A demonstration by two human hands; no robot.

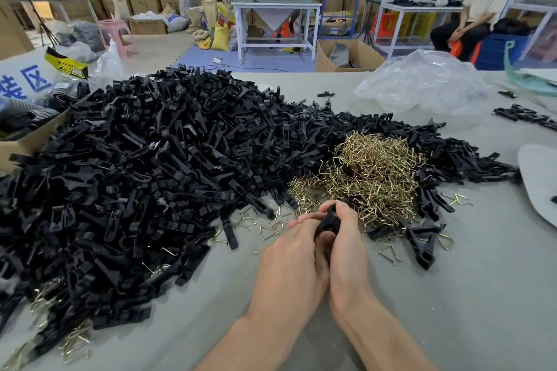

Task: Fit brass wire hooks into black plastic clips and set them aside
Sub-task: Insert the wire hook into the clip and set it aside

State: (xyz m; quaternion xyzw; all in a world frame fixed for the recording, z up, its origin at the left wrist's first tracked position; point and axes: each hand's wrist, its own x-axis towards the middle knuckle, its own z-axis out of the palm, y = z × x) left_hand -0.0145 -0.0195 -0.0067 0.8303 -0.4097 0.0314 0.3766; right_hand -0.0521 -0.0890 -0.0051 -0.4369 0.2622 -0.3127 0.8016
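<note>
Counter [452, 295] spread with a great heap of black plastic clips [135, 175] and, to its right, a smaller tangle of brass wire hooks [376, 178], in front of which your left hand [289, 256] and right hand [346, 244] curl together round one black clip [328, 221], fingers closed on it.

Clip heap [135, 175] blocks left; near table [452, 295] free.

Black clip [328, 221] held near heaped clips [135, 175] and brass hooks [376, 175].
</note>
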